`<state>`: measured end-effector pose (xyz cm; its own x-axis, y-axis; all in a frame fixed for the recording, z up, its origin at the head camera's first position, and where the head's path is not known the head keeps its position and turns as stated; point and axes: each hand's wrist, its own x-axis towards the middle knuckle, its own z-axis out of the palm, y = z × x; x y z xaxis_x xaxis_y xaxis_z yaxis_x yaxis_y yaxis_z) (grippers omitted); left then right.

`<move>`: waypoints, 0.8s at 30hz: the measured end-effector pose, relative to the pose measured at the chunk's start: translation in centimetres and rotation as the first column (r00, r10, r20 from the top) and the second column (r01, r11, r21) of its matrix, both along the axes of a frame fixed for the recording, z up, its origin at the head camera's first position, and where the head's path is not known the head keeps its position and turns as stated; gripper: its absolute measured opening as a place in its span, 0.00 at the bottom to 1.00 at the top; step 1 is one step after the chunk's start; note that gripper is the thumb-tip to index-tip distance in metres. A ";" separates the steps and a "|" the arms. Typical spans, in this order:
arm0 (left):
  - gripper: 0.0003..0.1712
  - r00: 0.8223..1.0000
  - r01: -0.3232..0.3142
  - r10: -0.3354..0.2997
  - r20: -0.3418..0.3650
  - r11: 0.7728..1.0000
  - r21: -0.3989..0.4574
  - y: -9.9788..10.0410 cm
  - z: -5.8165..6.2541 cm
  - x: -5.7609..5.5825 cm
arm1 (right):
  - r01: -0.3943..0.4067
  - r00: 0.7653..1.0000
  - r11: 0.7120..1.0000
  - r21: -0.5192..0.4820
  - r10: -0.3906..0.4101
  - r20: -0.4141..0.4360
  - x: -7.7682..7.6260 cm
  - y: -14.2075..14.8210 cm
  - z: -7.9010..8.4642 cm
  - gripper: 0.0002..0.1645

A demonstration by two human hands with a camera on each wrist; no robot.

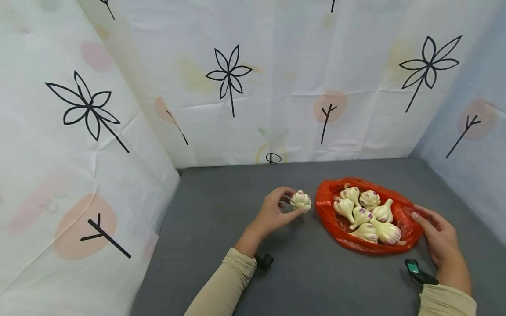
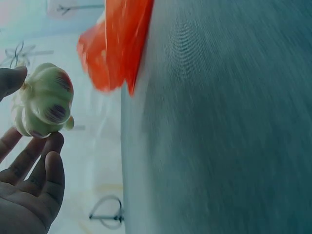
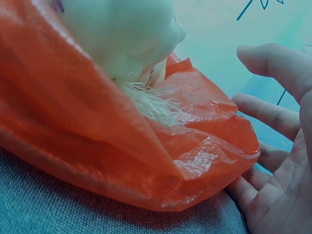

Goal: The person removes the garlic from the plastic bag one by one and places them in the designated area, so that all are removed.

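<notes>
My left hand (image 1: 276, 206) holds a garlic bulb (image 1: 301, 200) between thumb and fingers, just left of a red plastic bag (image 1: 325, 210). In the left wrist view the bulb (image 2: 45, 102) is pale with purple patches, the thumb on one side and fingertips on the other. The bag lies with its mouth wide, and several garlic bulbs (image 1: 361, 216) sit inside it. My right hand (image 1: 440, 235) is at the bag's right edge. In the right wrist view its fingers (image 3: 273, 114) are extended and touch the bag's side, while the thumb stands away from it.
A dark grey cloth-covered table (image 1: 221, 219) extends under everything. White fabric walls (image 1: 276, 87) with drawn flowers and twigs stand behind and on both sides. Each wrist wears a dark camera mount, such as the right one (image 1: 420, 273).
</notes>
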<state>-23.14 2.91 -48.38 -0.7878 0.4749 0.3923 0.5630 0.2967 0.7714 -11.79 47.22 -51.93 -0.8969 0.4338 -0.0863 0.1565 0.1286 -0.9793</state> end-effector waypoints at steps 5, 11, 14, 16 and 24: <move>0.26 0.997 -0.070 0.070 0.037 0.998 0.005 -2.5 -0.6 -0.5 | 0.000 1.000 1.000 -0.015 0.000 -0.010 0.1 0.2 -0.4 0.25; 0.25 0.991 -0.135 0.135 0.028 0.991 0.004 -5.2 -1.4 -1.1 | 0.010 1.000 1.000 0.000 -0.010 -0.016 0.0 0.5 -0.4 0.24; 0.25 0.987 -0.157 0.157 0.037 0.988 -0.002 -6.4 -1.7 -1.3 | 0.008 1.000 1.000 0.006 -0.008 -0.007 0.0 0.5 -0.4 0.26; 0.26 0.985 -0.169 0.169 0.045 0.986 -0.009 -7.2 -1.8 -1.4 | 0.006 1.000 1.000 0.014 -0.006 0.005 -0.1 0.5 -0.4 0.27; 0.27 0.975 -0.205 0.206 0.086 0.978 -0.028 -10.2 -2.2 -1.6 | 0.018 1.000 1.000 0.002 -0.018 0.002 -0.3 0.3 -0.4 0.25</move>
